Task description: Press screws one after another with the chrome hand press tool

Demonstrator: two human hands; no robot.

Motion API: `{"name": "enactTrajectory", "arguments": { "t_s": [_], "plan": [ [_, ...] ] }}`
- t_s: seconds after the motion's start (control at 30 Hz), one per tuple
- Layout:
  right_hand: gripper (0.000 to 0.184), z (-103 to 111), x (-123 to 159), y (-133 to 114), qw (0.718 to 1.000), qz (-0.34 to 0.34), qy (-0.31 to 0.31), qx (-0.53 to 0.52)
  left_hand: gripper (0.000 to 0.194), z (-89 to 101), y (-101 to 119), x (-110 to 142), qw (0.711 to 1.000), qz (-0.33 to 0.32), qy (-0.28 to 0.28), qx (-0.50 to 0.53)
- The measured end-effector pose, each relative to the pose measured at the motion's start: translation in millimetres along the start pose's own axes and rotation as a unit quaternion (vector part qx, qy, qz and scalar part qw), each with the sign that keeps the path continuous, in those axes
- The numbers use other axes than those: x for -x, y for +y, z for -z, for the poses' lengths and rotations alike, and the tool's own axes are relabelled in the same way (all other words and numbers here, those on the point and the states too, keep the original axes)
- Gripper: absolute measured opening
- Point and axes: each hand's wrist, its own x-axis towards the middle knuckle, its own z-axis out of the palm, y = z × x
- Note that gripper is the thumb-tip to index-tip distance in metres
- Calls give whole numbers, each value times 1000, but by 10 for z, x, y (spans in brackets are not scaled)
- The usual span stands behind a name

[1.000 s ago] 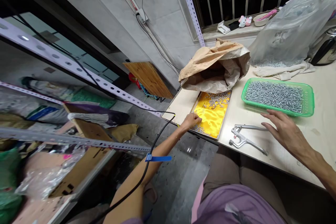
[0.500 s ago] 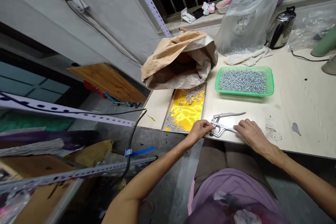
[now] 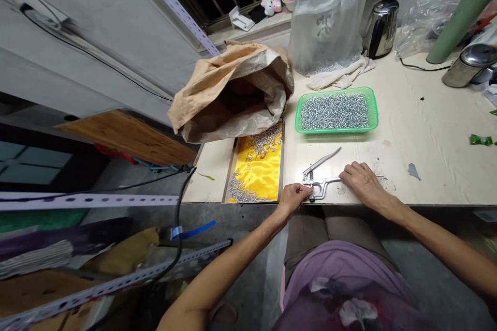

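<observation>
A silver pair of spring-loaded hand pliers [image 3: 321, 182] lies near the front edge of the table, its two handles spread apart. At the jaw end, my left hand [image 3: 294, 197] is closed in a pinch; a speck of red shows at its fingertips, but what they hold is too small to make out. My right hand [image 3: 361, 181] has its fingers curled at the end of the lower handle. The upper handle points up and to the right, untouched. Beyond the pliers stands a green plastic basket [image 3: 376, 116] full of small metal pins [image 3: 334, 111].
To the left, a shallow tray with yellow cloth [image 3: 258, 168] holds scattered metal pins below an open brown paper sack [image 3: 233, 93]. A plastic bag [image 3: 330, 20], a steel kettle [image 3: 382, 26] and a green bottle [image 3: 460, 15] stand at the back. A green wrapper [image 3: 481, 139] lies right.
The pliers have turned so their handles point further upward, with the right hand still at the lower handle. The left hand keeps its pinch at the jaws. The camera view has shifted right.
</observation>
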Motion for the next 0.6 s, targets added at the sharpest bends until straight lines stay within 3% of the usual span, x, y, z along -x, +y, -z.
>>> {"name": "enactTrajectory", "arguments": {
  "t_s": [0.2, 0.47, 0.6],
  "plan": [
    [21, -45, 10, -2, 1000, -5, 12, -4, 28, 3, 28, 16, 999, 27, -2, -23],
    [20, -42, 16, -17, 1000, -3, 14, 4, 28, 83, 172, -29, 986, 110, -122, -20],
    [18, -13, 5, -20, 1000, 2, -4, -3, 26, 94, 194, -17, 982, 134, -135, 3]
  ]
}}
